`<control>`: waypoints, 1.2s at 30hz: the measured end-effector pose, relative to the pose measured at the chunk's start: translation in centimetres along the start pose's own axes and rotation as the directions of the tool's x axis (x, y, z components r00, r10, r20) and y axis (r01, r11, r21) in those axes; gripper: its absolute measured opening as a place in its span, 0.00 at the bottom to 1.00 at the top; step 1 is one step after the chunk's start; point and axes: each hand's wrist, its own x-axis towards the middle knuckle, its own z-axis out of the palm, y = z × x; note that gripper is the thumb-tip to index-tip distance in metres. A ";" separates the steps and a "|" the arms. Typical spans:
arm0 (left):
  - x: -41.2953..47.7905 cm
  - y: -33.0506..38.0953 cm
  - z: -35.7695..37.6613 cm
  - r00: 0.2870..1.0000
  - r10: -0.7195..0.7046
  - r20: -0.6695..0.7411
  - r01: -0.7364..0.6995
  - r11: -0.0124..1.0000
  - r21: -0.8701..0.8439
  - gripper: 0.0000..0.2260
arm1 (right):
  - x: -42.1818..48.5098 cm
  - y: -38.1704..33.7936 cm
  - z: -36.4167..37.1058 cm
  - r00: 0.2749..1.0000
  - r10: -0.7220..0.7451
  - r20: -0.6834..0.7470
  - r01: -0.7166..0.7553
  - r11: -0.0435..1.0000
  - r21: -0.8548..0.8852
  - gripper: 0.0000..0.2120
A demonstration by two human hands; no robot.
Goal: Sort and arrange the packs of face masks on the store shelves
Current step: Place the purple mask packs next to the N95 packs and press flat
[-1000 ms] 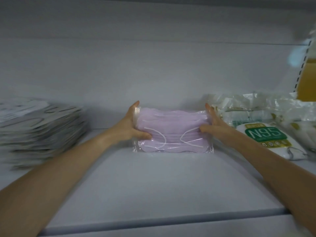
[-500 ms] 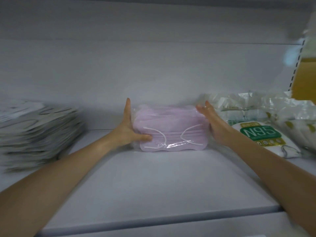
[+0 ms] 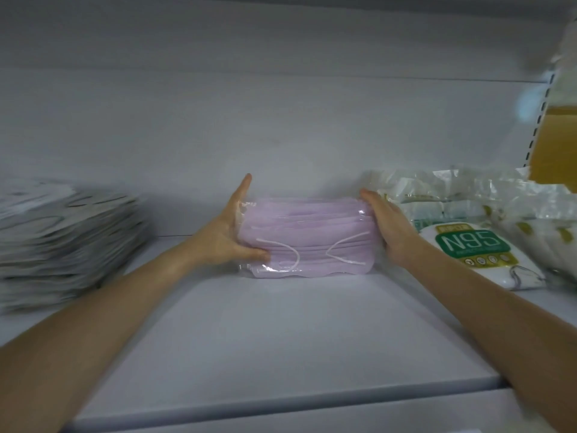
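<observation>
A clear-wrapped pack of lilac face masks [image 3: 307,234] with white ear loops stands on the white shelf [image 3: 281,332], close to the back wall. My left hand [image 3: 229,232] presses flat on its left end, fingers straight and pointing up, with the thumb lying across the lower front. My right hand [image 3: 388,225] presses flat on the pack's right end with straight fingers. The pack sits squeezed between both palms.
A blurred stack of grey-white mask packs [image 3: 62,242] fills the shelf's left side. White N95 mask packs [image 3: 474,248] in crinkled plastic lie right of my right hand. A yellow-brown box [image 3: 555,145] hangs at the upper right beside a slotted upright.
The lilac pack has moved back toward the rear wall. My left fingers straightened from a curled grip, and my right hand shifted to lie flat on the pack's end.
</observation>
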 end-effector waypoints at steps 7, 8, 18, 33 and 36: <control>-0.5 -0.1 -1.0 0.999 -0.002 -0.044 0.008 0.989 0.149 0.55 | 1.4 1.7 -1.0 0.997 0.029 0.078 -0.031 0.999 0.018 0.53; -0.5 0.0 -0.9 0.999 0.023 -0.046 -0.014 0.984 0.180 0.55 | 0.2 0.9 -0.7 0.996 0.019 0.088 -0.022 0.999 0.036 0.50; -0.1 0.5 0.2 0.986 0.159 -0.042 -0.140 0.947 0.289 0.41 | 0.0 0.7 -0.1 0.989 -0.135 -0.065 0.133 0.991 -0.033 0.10; 0.2 0.4 1.2 0.994 -0.046 -0.095 0.047 0.999 0.005 0.34 | -2.6 -2.6 -4.4 0.823 0.136 0.552 0.034 0.958 -0.286 0.67; 0.1 0.6 1.3 0.993 -0.062 -0.103 0.061 0.998 -0.015 0.35 | -2.8 -2.5 -4.2 0.877 0.126 0.464 0.145 0.851 -0.504 0.56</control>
